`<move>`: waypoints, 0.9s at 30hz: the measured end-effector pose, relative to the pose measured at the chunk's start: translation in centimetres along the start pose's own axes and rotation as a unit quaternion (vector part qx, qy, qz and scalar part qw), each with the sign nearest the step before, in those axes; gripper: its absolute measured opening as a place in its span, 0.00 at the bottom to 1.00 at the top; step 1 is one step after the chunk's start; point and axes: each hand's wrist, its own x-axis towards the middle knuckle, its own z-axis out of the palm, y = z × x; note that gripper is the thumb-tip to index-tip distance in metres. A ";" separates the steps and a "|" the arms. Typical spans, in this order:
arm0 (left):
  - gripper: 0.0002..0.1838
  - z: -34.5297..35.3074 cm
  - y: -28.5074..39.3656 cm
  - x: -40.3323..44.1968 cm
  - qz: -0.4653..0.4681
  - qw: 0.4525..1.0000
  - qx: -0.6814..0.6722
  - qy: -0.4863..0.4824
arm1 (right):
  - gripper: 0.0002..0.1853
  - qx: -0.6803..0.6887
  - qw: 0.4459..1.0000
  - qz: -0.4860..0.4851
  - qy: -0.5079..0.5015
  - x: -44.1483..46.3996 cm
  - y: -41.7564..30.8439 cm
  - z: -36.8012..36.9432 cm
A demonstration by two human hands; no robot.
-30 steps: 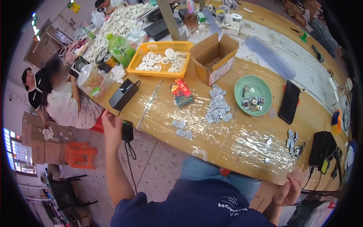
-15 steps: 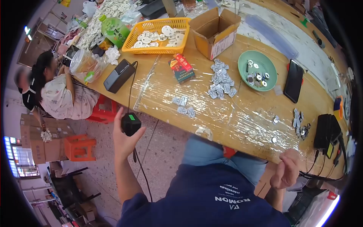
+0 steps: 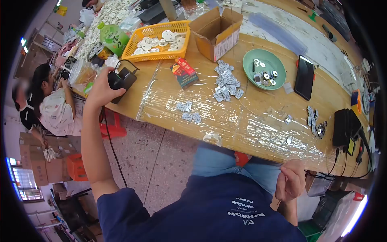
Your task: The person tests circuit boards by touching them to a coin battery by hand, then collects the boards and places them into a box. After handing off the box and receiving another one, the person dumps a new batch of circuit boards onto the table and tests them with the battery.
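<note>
Black corded device [image 3: 116, 83], one, gripped in the left hand [image 3: 100, 89], against or just above a black box [image 3: 128, 78] near the brown table [image 3: 163, 94]'s edge; right hand [image 3: 291, 180], fingers curled, contents unclear; hazard: hanging cord [image 3: 109, 137], if snagged, could drag the device floorward.

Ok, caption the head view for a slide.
Left hand gripping a black device, right hand near the table.

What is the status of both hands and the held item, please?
Left hand gripping small black boxy device; right hand curled, nothing visible inside. Black rectangular block close beside device.
</note>
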 end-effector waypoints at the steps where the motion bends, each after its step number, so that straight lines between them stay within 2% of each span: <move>1: 0.45 0.1 0.1 0.5 0.034 0.999 -0.007 -0.003 | 0.20 -0.001 1.000 0.005 0.000 -0.1 -0.1 0.1; 3: 0.44 -0.5 0.7 1.7 0.032 0.999 0.018 -0.022 | 0.16 0.009 1.000 0.016 -0.012 0.1 -0.2 0.4; 5: 0.45 -0.8 1.4 2.8 -0.014 0.988 0.108 -0.108 | 0.18 0.006 1.000 0.009 -0.021 0.6 0.0 0.5; 8: 0.43 -0.7 2.0 4.0 -0.029 0.981 0.135 -0.138 | 0.19 0.011 0.999 -0.005 -0.037 1.2 0.3 0.9; 11: 0.42 -0.4 1.9 5.0 -0.003 0.987 0.070 -0.142 | 0.19 0.022 0.998 -0.019 -0.048 2.2 0.1 1.5; 15: 0.39 -0.1 1.5 6.0 0.009 0.988 0.076 -0.134 | 0.17 0.045 0.997 -0.032 -0.059 2.4 -0.1 2.4; 18: 0.38 -0.1 2.0 6.3 -0.006 0.978 0.116 -0.172 | 0.16 0.047 0.996 -0.028 -0.072 2.4 -0.2 2.6; 21: 0.36 -0.1 2.5 4.6 0.043 0.985 0.085 -0.145 | 0.16 0.045 0.996 -0.026 -0.075 2.3 -0.1 2.7; 27: 0.36 0.2 11.6 -2.4 0.150 0.971 0.074 -0.169 | 0.18 0.051 0.995 -0.022 -0.083 2.4 0.3 2.7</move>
